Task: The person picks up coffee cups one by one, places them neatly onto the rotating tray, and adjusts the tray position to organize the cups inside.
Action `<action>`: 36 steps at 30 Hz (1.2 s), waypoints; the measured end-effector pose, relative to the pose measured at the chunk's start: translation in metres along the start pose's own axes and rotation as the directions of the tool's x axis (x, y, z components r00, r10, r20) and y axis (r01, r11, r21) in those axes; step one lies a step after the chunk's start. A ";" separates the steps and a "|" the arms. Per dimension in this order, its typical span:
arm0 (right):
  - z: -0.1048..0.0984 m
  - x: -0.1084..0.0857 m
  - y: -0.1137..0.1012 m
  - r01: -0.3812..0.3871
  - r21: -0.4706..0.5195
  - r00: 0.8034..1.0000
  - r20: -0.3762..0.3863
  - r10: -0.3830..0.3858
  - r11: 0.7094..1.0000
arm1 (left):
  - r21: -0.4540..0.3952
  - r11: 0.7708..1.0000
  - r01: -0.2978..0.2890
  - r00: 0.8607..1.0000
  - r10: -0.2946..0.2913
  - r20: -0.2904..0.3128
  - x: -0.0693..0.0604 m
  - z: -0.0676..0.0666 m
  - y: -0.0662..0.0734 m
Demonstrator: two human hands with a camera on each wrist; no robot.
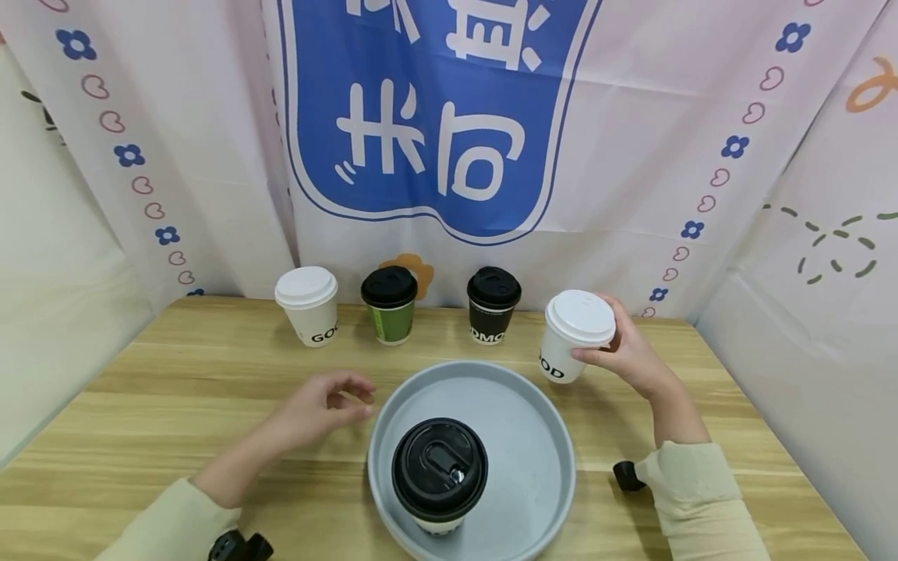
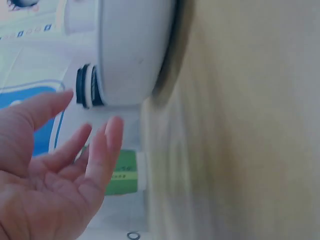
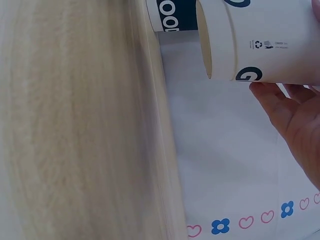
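My right hand grips a white paper cup with a white lid, right of the tray; in the right wrist view the cup is off the table, its base showing, with the hand around it. My left hand hovers just left of the round grey tray, fingers loosely bent and holding nothing. On the tray's left part stands a cup with a black lid. In the left wrist view the left hand is beside the tray's wall.
Along the table's back edge stand a white cup with a white lid, a green cup and a black cup, both black-lidded. A printed curtain hangs behind the wooden table.
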State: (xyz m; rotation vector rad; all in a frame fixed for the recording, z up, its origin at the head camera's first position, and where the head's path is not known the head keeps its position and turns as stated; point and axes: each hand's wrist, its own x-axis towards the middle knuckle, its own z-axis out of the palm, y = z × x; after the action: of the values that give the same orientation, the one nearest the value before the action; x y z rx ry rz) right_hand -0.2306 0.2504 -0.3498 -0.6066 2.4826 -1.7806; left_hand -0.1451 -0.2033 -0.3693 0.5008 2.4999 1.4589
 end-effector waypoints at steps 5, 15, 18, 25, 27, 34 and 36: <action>0.001 0.000 -0.001 0.009 0.001 1.000 0.001 -0.009 1.000 | -0.042 0.999 0.020 0.999 -0.021 -0.039 -0.011 0.013 0.002; 0.001 0.002 -0.001 0.022 0.003 1.000 0.015 -0.022 1.000 | -0.071 0.990 0.125 0.991 -0.122 0.051 -0.023 0.025 0.005; 0.001 0.002 0.000 0.027 0.008 0.999 0.018 -0.027 1.000 | -0.100 0.986 0.130 0.989 -0.123 0.082 -0.023 0.027 0.003; 0.000 0.001 -0.001 0.025 0.007 1.000 0.016 -0.025 1.000 | -0.148 0.981 0.127 0.988 -0.112 0.107 -0.024 0.028 0.001; 0.000 0.001 -0.001 0.024 0.005 1.000 0.017 -0.025 1.000 | -0.152 0.980 0.126 0.988 -0.110 0.109 -0.024 0.028 0.001; 0.000 -0.001 -0.002 0.028 0.008 1.000 0.010 -0.028 1.000 | -0.166 0.979 0.118 0.989 -0.100 0.112 -0.023 0.027 0.000; -0.001 -0.001 -0.001 0.031 0.009 0.999 0.008 -0.032 0.999 | -0.174 0.978 0.118 0.988 -0.098 0.118 -0.023 0.026 0.000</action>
State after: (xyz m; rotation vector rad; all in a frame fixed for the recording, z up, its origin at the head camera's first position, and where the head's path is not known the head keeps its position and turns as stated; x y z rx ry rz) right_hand -0.2292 0.2511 -0.3485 -0.6546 2.4724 -1.7950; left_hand -0.1154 -0.1910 -0.3823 0.3935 2.2470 1.5536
